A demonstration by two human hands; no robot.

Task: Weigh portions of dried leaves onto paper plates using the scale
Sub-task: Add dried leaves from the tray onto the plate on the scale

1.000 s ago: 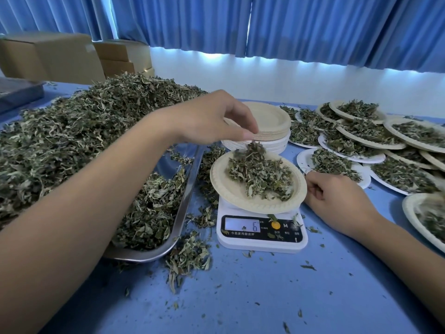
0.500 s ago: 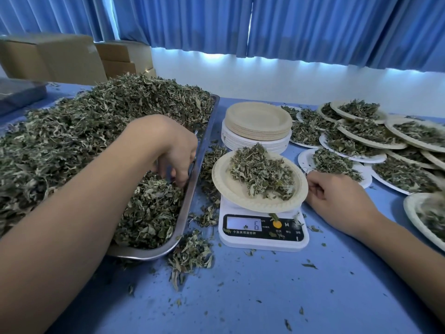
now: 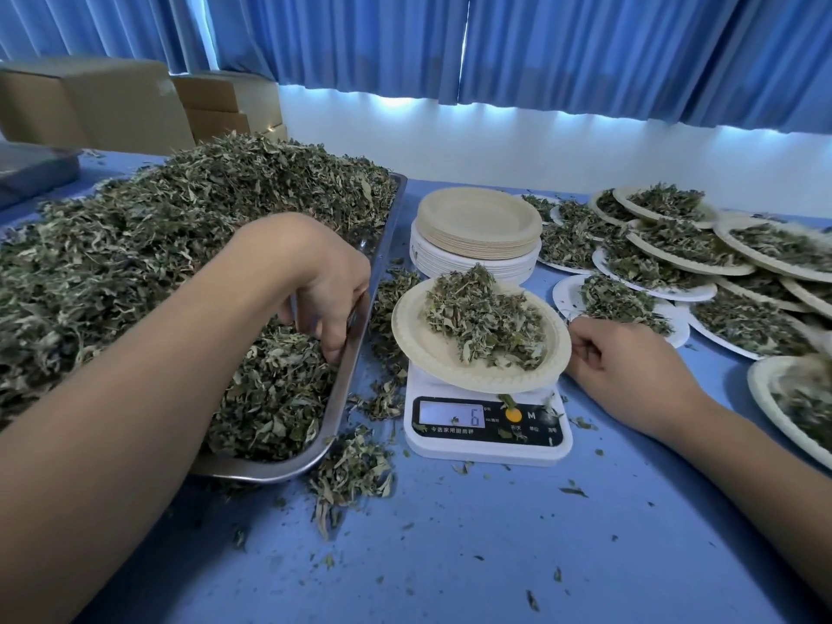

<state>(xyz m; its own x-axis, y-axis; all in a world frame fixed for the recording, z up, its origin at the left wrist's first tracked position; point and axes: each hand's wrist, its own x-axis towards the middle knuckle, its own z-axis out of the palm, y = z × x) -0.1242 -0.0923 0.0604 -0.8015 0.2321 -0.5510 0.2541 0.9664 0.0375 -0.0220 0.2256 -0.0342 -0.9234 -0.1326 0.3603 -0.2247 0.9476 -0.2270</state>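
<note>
A white digital scale (image 3: 488,425) stands on the blue table, its display showing a 6. On it sits a beige paper plate (image 3: 423,349) with a small mound of dried leaves (image 3: 488,324). To the left, a metal tray (image 3: 349,376) holds a large heap of dried leaves (image 3: 157,236). My left hand (image 3: 319,281) reaches down into the tray near its right rim, fingers curled into the leaves. My right hand (image 3: 626,367) rests on the table just right of the plate, fingers loosely curled beside its rim.
A stack of unused paper plates (image 3: 477,231) stands behind the scale. Several filled plates (image 3: 675,258) overlap at the right. Spilled leaves (image 3: 351,470) lie between tray and scale. Cardboard boxes (image 3: 103,105) stand at the back left, blue curtains behind.
My left hand moved from above the plate on the scale back to the tray and dipped its fingers into the leaves. The right hand stayed put.
</note>
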